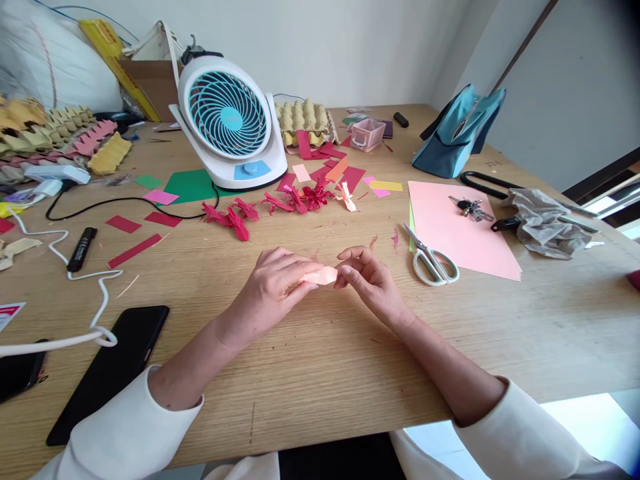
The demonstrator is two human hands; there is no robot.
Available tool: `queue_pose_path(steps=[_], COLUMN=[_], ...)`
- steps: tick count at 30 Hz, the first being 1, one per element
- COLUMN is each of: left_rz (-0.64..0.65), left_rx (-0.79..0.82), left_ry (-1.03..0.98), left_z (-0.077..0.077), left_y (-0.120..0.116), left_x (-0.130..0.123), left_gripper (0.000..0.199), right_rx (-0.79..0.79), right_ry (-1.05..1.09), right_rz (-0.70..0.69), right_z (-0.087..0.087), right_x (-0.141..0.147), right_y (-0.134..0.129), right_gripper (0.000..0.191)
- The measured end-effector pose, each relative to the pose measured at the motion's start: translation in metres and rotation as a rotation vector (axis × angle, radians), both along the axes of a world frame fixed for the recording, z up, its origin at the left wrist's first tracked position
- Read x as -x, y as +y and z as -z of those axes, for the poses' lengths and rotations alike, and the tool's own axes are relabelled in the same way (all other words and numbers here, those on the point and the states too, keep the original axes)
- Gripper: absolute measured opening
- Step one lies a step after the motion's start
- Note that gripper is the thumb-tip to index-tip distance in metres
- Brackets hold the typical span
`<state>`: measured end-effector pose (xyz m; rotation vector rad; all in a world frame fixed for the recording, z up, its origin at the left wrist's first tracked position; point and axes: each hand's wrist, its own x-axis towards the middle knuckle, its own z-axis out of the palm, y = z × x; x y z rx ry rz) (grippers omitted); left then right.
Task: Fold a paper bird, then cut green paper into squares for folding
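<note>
Between thumb and fingers, my left hand grips a small folded piece of pale pink paper. My right hand has its thumb and fingertips closed at the paper's right end; whether they pinch it or only touch it is hard to see. Beyond the hands lies a row of crumpled red paper flowers, with one pale pink paper flower at its right end. White-handled scissors rest to the right of my right hand, partly on a stack of pink paper sheets.
A white fan stands at the back, near egg cartons and scattered red paper pieces. A blue bag, keys and crumpled grey plastic are on the right. Black phone-like slab and white cable lie left.
</note>
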<state>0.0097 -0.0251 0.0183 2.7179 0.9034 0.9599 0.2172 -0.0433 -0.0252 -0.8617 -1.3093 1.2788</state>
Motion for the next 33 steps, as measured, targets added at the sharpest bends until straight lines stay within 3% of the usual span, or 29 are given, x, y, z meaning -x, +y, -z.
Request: queue_pose_path(steps=[19,33], left_rz=[-0.055,-0.059], left_rx=[-0.041,-0.045], left_ry=[0.087,0.070], left_z=[-0.005,-0.004], left_y=[-0.005,-0.005], left_x=[-0.003,-0.004], left_gripper=[0.019,0.015], right_rx=[-0.011,-0.161], right_ry=[-0.090,-0.329], right_rz=[0.097,0.206], right_z=[0.004,0.000], right_x=[0.007,0.007], right_y=[-0.004,-0.011], right_gripper=[0.020,0.012])
